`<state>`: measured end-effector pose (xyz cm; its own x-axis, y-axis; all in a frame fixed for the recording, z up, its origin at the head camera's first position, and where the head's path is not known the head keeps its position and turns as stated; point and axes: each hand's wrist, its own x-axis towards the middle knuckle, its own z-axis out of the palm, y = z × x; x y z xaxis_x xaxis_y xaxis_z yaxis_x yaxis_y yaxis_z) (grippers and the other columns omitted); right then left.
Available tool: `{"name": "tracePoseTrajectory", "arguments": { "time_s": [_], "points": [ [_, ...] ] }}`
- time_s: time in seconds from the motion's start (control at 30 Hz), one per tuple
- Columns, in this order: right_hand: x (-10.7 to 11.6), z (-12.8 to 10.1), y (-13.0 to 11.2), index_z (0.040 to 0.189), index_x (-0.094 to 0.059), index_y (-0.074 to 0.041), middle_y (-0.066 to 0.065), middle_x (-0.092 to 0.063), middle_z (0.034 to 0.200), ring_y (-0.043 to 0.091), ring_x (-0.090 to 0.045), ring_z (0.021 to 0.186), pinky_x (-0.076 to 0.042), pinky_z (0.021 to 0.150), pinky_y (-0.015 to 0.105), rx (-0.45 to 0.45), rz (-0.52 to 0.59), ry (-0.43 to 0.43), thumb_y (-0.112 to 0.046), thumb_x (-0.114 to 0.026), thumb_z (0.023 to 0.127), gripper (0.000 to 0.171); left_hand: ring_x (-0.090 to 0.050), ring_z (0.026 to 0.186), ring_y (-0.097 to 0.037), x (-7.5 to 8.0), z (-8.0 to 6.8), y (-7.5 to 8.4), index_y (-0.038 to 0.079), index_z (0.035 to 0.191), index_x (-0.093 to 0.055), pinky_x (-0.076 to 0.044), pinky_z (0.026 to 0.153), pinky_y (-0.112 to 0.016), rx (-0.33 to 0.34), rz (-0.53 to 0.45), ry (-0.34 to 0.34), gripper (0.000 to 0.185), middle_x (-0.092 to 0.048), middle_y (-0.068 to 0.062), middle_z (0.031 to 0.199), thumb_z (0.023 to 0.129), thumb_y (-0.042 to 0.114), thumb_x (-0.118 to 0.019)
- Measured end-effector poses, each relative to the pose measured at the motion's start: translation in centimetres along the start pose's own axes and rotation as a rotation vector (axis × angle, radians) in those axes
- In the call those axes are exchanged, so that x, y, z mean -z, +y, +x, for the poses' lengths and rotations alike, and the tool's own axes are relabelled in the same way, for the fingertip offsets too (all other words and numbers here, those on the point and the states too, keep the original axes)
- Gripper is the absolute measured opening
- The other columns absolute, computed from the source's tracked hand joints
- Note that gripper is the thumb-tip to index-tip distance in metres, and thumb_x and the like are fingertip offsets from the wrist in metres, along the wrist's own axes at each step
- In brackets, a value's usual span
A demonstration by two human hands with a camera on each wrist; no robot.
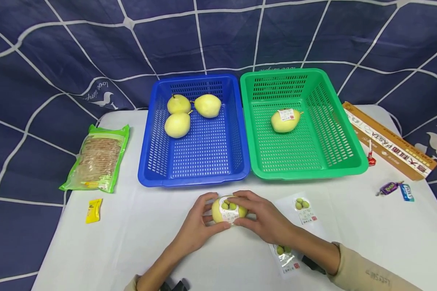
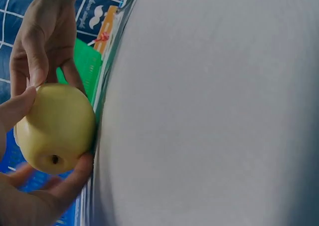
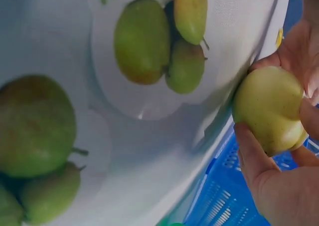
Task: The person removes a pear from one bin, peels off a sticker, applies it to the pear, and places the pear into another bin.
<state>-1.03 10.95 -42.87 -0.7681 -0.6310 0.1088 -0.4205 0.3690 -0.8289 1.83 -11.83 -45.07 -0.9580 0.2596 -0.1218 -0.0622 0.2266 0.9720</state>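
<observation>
Both hands hold a yellow pear (image 1: 216, 211) low over the white table, in front of the baskets. On its upper side is a white fruit-picture sticker (image 1: 230, 215). My left hand (image 1: 196, 227) grips the pear from the left, fingers behind and thumb at the near side. From the right, my right hand (image 1: 266, 216) has fingers over the sticker's top edge and its thumb at the lower edge. In the left wrist view the pear (image 2: 60, 123) shows its dark blossom end between both hands; the right wrist view shows the pear (image 3: 269, 106) with fingertips around it.
A blue basket (image 1: 194, 182) holds three pears; a green basket (image 1: 309, 174) holds one stickered pear (image 1: 282, 124). Sticker sheets (image 1: 301, 207) lie beside and under the right forearm. Bagged food (image 1: 100, 157) and a yellow packet (image 1: 93, 211) lie left; a pasta box (image 1: 389, 141) and sweets (image 1: 389, 188) right.
</observation>
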Motion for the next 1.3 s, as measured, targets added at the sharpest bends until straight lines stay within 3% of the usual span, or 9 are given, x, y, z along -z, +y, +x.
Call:
{"name": "tracePoseTrajectory", "arguments": {
  "time_s": [0.1, 0.2, 0.3, 0.4, 0.63, 0.8, 1.07, 1.3],
  "points": [
    [-0.1, 0.0, 0.1, 0.140, -0.055, -0.011, 0.006, -0.050, 0.140, 0.018, -0.057, 0.116, -0.053, 0.092, 0.031, -0.017, 0.065, -0.030, -0.005, -0.075, 0.087, 0.058, -0.058, 0.116, -0.034, 0.1, -0.3, 0.0, 0.008, 0.129, -0.049, -0.058, 0.081, -0.029, -0.117, 0.053, 0.020, 0.060, -0.050, -0.012, 0.132, 0.080, 0.006, -0.083],
    [-0.1, 0.1, 0.1, 0.140, -0.055, -0.010, 0.009, -0.047, 0.142, 0.024, -0.055, 0.120, -0.055, 0.088, 0.028, -0.083, 0.229, -0.058, -0.004, -0.073, 0.089, 0.054, -0.059, 0.112, -0.030, 0.2, -0.4, 0.0, 0.009, 0.119, -0.058, -0.058, 0.079, -0.029, -0.237, 0.095, 0.022, 0.046, -0.050, -0.010, 0.128, 0.080, 0.003, -0.081],
    [0.0, 0.2, 0.2, 0.135, -0.058, -0.012, 0.007, -0.050, 0.139, 0.025, -0.054, 0.120, -0.056, 0.086, 0.028, -0.145, 0.354, -0.058, -0.012, -0.070, 0.093, 0.043, -0.059, 0.110, -0.029, 0.2, -0.4, -0.1, 0.009, 0.113, -0.064, -0.058, 0.080, -0.029, -0.289, 0.084, 0.007, 0.037, -0.048, -0.010, 0.127, 0.081, 0.003, -0.080],
    [0.0, 0.4, 0.4, 0.132, -0.060, -0.013, 0.004, -0.055, 0.135, 0.025, -0.054, 0.117, -0.056, 0.086, 0.030, -0.167, 0.369, -0.055, -0.015, -0.067, 0.096, 0.036, -0.059, 0.109, -0.029, 0.2, -0.4, -0.2, 0.007, 0.115, -0.066, -0.058, 0.081, -0.030, -0.307, 0.065, -0.009, 0.037, -0.047, -0.013, 0.127, 0.081, 0.001, -0.079],
    [0.4, 0.5, 0.4, 0.129, -0.064, -0.009, 0.011, -0.055, 0.134, 0.032, -0.052, 0.119, -0.058, 0.084, 0.034, -0.254, 0.489, -0.059, -0.002, -0.063, 0.095, 0.035, -0.058, 0.111, -0.028, 0.4, -0.4, -0.5, 0.005, 0.123, -0.067, -0.056, 0.085, -0.030, -0.287, 0.050, -0.038, 0.046, -0.047, -0.012, 0.129, 0.079, 0.000, -0.080],
    [0.3, 0.6, 0.3, 0.128, -0.064, -0.008, 0.012, -0.051, 0.135, 0.035, -0.054, 0.116, -0.059, 0.079, 0.040, -0.332, 0.601, -0.056, -0.010, -0.062, 0.098, 0.030, -0.058, 0.112, -0.028, 0.3, -0.4, -0.6, 0.006, 0.116, -0.065, -0.057, 0.083, -0.031, -0.298, 0.063, -0.030, 0.041, -0.048, -0.009, 0.129, 0.079, 0.000, -0.081],
    [0.5, 0.8, 0.5, 0.131, -0.062, -0.008, 0.013, -0.048, 0.135, 0.032, -0.058, 0.110, -0.060, 0.077, 0.040, -0.381, 0.609, -0.061, -0.004, -0.057, 0.099, 0.033, -0.056, 0.112, -0.032, 0.1, -0.3, -0.3, 0.007, 0.105, -0.064, -0.056, 0.086, -0.032, -0.316, 0.037, -0.049, 0.031, -0.047, -0.013, 0.128, 0.080, -0.002, -0.079],
    [0.4, 1.0, 0.5, 0.132, -0.060, -0.006, 0.015, -0.051, 0.132, 0.028, -0.063, 0.098, -0.060, 0.076, 0.042, -0.425, 0.662, -0.063, -0.015, -0.058, 0.101, 0.033, -0.055, 0.118, -0.029, -0.1, -0.4, 0.0, 0.012, 0.099, -0.068, -0.052, 0.095, -0.032, -0.331, 0.111, -0.043, 0.026, -0.045, -0.010, 0.130, 0.080, -0.001, -0.080]
  ]
}}
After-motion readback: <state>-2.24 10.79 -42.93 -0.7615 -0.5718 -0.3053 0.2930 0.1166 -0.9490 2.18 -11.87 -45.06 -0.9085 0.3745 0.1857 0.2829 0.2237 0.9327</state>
